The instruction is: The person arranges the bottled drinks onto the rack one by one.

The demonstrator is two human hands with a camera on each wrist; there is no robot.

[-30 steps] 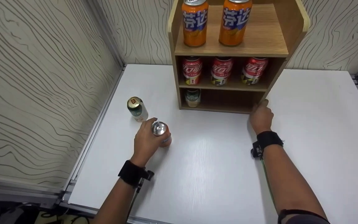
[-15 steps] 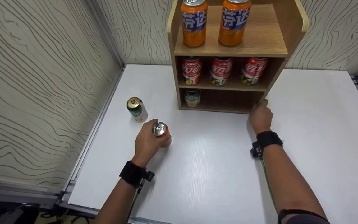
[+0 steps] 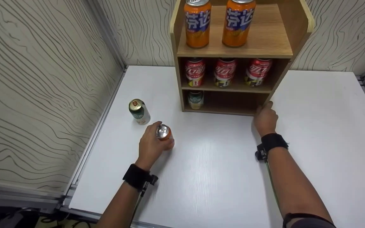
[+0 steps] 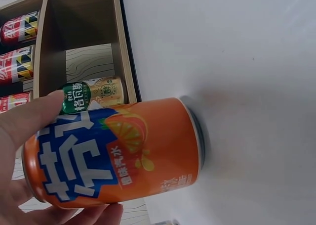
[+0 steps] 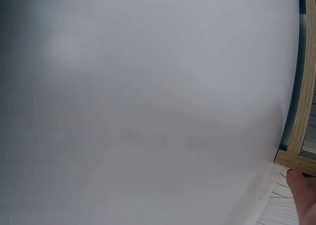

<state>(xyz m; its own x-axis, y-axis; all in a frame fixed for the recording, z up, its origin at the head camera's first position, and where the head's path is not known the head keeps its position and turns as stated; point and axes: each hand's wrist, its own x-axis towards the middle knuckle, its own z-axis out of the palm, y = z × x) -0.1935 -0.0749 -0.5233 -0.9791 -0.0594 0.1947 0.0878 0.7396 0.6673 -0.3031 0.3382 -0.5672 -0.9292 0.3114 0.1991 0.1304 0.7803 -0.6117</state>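
Note:
My left hand (image 3: 150, 144) grips an orange soda can (image 3: 167, 139) by its upper part, thumb on one side and fingers on the other. In the left wrist view its orange-and-blue label shows, and the base is at the white table; I cannot tell whether it touches. Just behind that hand stands a green-and-white can (image 3: 139, 112) with a gold top. My right hand (image 3: 265, 119) holds the lower right corner of a small wooden shelf (image 3: 230, 112). Only a fingertip (image 5: 298, 183) at that corner shows in the right wrist view; the other fingers are mostly hidden.
Two orange cans (image 3: 197, 27) stand on the shelf's top level. Three red cola cans (image 3: 195, 72) fill the middle level. A green can (image 3: 196, 100) stands at the left of the bottom level. Patterned panels (image 3: 43, 95) enclose the white table (image 3: 201, 177).
My left hand has shifted very slightly right around the orange soda can, which stays in nearly the same place. My right hand stays at the shelf's corner.

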